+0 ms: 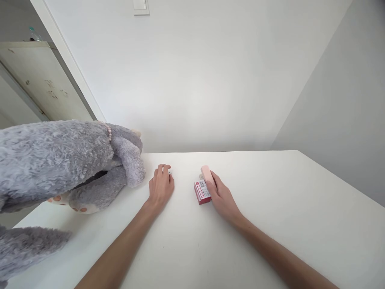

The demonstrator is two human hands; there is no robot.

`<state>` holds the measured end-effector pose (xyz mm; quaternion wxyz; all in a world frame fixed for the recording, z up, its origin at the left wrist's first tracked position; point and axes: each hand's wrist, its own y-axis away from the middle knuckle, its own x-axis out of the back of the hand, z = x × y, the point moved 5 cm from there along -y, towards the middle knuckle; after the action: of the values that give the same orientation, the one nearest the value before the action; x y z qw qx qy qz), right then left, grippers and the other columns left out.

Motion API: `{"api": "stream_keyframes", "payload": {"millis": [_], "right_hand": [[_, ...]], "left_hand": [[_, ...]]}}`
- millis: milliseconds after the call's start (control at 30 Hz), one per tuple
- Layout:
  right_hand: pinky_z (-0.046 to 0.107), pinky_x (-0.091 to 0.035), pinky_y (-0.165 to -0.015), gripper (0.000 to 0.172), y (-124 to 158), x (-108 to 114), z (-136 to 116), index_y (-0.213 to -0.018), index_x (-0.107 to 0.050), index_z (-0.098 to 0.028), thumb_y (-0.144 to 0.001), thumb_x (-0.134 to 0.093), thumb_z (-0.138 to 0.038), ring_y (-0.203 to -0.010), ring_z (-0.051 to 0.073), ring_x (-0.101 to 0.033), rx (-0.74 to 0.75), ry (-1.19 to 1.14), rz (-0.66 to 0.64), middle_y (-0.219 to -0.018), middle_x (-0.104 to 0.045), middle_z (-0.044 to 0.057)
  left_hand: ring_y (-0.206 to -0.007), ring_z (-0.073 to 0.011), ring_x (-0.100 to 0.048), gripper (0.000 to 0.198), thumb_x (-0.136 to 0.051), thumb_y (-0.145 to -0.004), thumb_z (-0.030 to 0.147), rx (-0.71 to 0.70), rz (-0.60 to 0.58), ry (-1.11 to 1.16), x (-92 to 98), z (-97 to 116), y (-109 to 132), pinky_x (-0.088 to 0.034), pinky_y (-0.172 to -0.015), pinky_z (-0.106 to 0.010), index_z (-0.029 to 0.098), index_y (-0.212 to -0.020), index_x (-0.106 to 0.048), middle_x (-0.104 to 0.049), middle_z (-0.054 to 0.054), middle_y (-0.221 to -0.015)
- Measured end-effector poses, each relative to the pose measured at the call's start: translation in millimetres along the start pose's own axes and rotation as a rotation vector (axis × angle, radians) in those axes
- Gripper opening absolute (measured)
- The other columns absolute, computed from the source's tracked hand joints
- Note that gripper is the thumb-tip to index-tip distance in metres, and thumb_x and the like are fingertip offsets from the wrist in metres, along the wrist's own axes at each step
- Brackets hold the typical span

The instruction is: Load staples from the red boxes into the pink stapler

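At your far left stands a pale cupboard (39, 76), and in front of it a big grey plush toy (57, 156) leans over the table (168, 249), its fur curly and a string of pale pink beads (108, 131) around it. Just to the right of the toy, your left hand (161, 185) rests low over the white tabletop, back upward, fingers bent. A small white thing (170, 171) peeks out beside your fingertips; most of it is hidden, so you cannot tell from here whether the hand grips it or only covers it.

Further right, well apart from that hand, is a small box (202, 192). Its top is white, with red print, a red-outlined panel and a barcode; its sides are deep red. The lettering is too small to read. A little pale piece (201, 176) shows just beyond its far edge, mostly hidden. Next comes a pink bar (207, 175), stapler-like, long and smooth, with rounded corners and a plain matte face. It slants away from you at the box's far right corner. Your right hand (224, 196) grasps it from the right, thumb along the near end, fingers curling behind its far side.
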<state>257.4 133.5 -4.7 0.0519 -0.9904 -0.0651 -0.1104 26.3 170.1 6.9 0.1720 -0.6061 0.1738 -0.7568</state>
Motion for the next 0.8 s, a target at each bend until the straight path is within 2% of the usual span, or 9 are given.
{"api": "stream_keyframes", "payload": {"millis": [200, 333, 433, 533, 633, 700, 800], "right_hand": [[0.041, -0.053, -0.091, 0.052, -1, 0, 2, -0.148, -0.049, -0.029, -0.102, -0.042, -0.052, -0.112, 0.027, -0.066, -0.002, -0.002, 0.005, -0.131, -0.069, 0.005], [0.042, -0.053, -0.092, 0.052, -1, 0, 2, -0.148, -0.050, -0.029, -0.103, -0.040, -0.053, -0.109, 0.027, -0.067, 0.000, 0.000, 0.000, -0.131, -0.069, 0.006], [0.042, -0.053, -0.091, 0.052, 0, 0, 1, -0.147, -0.051, -0.029, -0.103, -0.039, -0.053, -0.108, 0.027, -0.067, 0.008, 0.002, 0.007, -0.129, -0.070, 0.006], [0.041, -0.053, -0.090, 0.051, 0, 0, 0, -0.146, -0.051, -0.029, -0.103, -0.039, -0.053, -0.108, 0.027, -0.067, 0.021, 0.001, 0.015, -0.127, -0.070, 0.005], [0.041, -0.053, -0.089, 0.050, 0, 0, -1, -0.145, -0.053, -0.029, -0.103, -0.039, -0.053, -0.106, 0.027, -0.067, 0.040, -0.002, 0.013, -0.122, -0.072, 0.005], [0.041, -0.054, -0.088, 0.050, 0, 0, -1, -0.145, -0.053, -0.030, -0.103, -0.038, -0.053, -0.104, 0.027, -0.068, 0.049, -0.001, 0.005, -0.120, -0.072, 0.005], [0.041, -0.053, -0.089, 0.052, -1, 0, -1, -0.148, -0.050, -0.031, -0.103, -0.039, -0.053, -0.107, 0.027, -0.067, 0.056, 0.002, -0.003, -0.126, -0.070, 0.005]], "left_hand": [[-0.097, -0.0308, -0.066, 0.027, -0.044, -0.093, 0.017, -0.065, 0.050, -0.097, -0.2, 0, -2, -0.050, -0.086, -0.048, 0.020, -0.116, -0.058, -0.064, -0.015, -0.121], [-0.110, -0.0363, -0.060, 0.025, -0.049, -0.095, 0.022, -0.132, 0.100, -0.096, 3.3, 7, -2, -0.046, -0.094, -0.053, 0.019, -0.118, -0.058, -0.062, -0.017, -0.126], [-0.117, -0.0342, -0.057, 0.024, -0.049, -0.099, 0.027, -0.252, 0.098, 0.051, 8.1, 22, 2, -0.045, -0.099, -0.052, 0.022, -0.121, -0.057, -0.062, -0.014, -0.127], [-0.120, -0.0282, -0.057, 0.025, -0.044, -0.103, 0.031, -0.374, 0.010, 0.265, 11.7, 40, 9, -0.046, -0.105, -0.048, 0.025, -0.124, -0.055, -0.063, -0.010, -0.128], [-0.122, -0.0265, -0.058, 0.031, -0.040, -0.105, 0.035, -0.480, -0.147, 0.397, 12.8, 54, 17, -0.046, -0.106, -0.046, 0.025, -0.132, -0.052, -0.064, -0.009, -0.131], [-0.122, -0.0272, -0.059, 0.037, -0.044, -0.103, 0.041, -0.540, -0.226, 0.439, 14.1, 59, 21, -0.047, -0.105, -0.046, 0.025, -0.137, -0.048, -0.063, -0.010, -0.134], [-0.121, -0.0302, -0.059, 0.055, -0.058, -0.095, 0.051, -0.568, -0.264, 0.442, 16.3, 64, 24, -0.048, -0.104, -0.047, 0.024, -0.141, -0.045, -0.062, -0.012, -0.136]]}}
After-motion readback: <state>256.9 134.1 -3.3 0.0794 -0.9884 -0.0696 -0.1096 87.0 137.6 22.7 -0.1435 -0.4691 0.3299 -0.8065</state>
